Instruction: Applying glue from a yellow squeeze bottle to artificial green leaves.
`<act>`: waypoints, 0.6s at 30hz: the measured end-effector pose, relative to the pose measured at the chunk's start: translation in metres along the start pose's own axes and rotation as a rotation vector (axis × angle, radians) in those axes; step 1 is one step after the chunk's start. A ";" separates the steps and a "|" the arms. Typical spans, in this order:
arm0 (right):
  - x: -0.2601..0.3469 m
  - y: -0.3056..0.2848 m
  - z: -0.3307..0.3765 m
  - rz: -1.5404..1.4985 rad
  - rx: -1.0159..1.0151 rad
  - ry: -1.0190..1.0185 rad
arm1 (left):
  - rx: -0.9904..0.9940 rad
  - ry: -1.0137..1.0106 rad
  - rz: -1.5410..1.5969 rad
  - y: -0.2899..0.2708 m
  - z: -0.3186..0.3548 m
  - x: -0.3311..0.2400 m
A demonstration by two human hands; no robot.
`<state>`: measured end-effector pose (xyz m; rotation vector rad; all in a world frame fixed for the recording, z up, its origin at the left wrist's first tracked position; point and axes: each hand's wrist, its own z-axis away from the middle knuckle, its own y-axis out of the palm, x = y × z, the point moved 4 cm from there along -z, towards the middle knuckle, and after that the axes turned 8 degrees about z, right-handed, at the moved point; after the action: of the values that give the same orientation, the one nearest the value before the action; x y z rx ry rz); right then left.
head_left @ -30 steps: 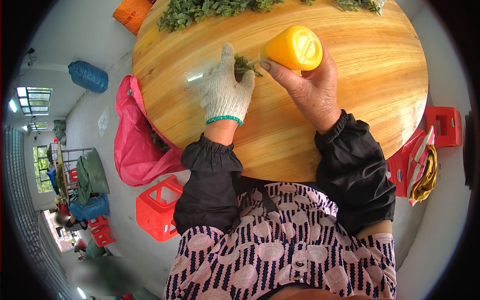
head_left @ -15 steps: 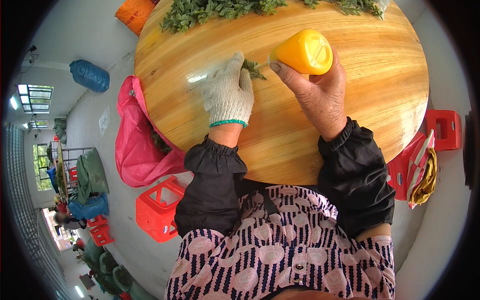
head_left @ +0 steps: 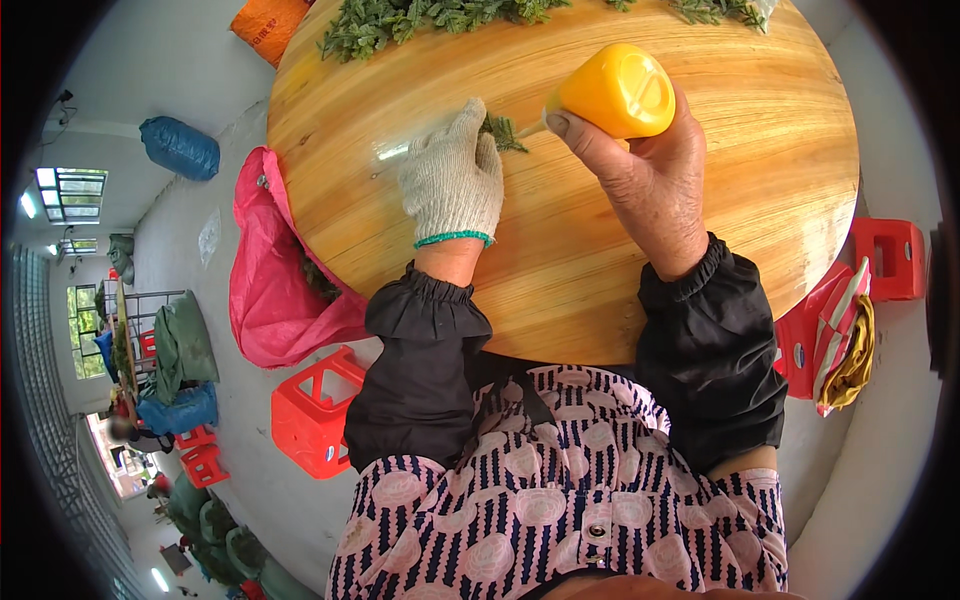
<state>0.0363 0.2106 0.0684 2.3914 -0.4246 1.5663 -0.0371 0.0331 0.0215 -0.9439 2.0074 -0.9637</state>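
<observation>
A round wooden table (head_left: 720, 200) with a pale, glossy grain carries the work. A heap of green leafy sprigs (head_left: 430, 18) lies along its far edge, a smaller green bunch (head_left: 720, 10) sits further right on the same edge, and one small sprig (head_left: 503, 131) lies near the middle, under the gloved left hand (head_left: 453, 180) resting on the wood

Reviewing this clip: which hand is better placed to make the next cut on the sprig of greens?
Probably the right hand: it grips the yellow knife handle, right beside the sprig of greens. The gloved left hand lies on the sprig on the round wooden table, holding no tool.
</observation>
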 end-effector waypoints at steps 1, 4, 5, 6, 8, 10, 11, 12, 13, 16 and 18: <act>0.001 -0.002 0.000 0.045 0.001 -0.001 | 0.003 -0.007 0.006 0.000 0.000 0.000; 0.001 -0.005 -0.002 0.093 -0.005 -0.002 | 0.003 -0.011 0.015 0.000 0.001 0.001; 0.001 -0.006 -0.002 0.097 -0.012 -0.003 | 0.006 -0.015 0.025 0.000 0.000 0.001; 0.001 -0.007 -0.003 0.096 -0.012 -0.005 | -0.005 -0.007 0.017 0.000 0.000 0.001; 0.002 -0.008 -0.003 0.111 -0.018 0.011 | -0.006 0.004 0.035 0.000 -0.001 0.001; 0.003 -0.011 -0.005 0.113 -0.027 -0.004 | -0.016 0.010 0.016 0.000 0.000 0.001; 0.004 -0.013 -0.006 0.118 -0.035 -0.021 | -0.017 0.008 0.002 0.001 0.000 0.001; 0.005 -0.016 -0.007 0.119 -0.034 -0.022 | -0.018 0.007 0.003 0.002 0.000 0.002; 0.005 -0.021 -0.009 0.047 -0.037 0.002 | -0.048 0.031 0.002 0.002 0.000 0.002; 0.001 -0.039 -0.017 -0.035 -0.037 0.034 | -0.060 0.010 -0.008 0.005 -0.001 0.006; -0.006 -0.052 -0.023 -0.054 -0.067 0.034 | -0.044 -0.037 -0.016 0.008 -0.004 0.009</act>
<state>0.0340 0.2672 0.0690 2.3027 -0.3963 1.5427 -0.0470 0.0300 0.0141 -0.9956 2.0003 -0.9072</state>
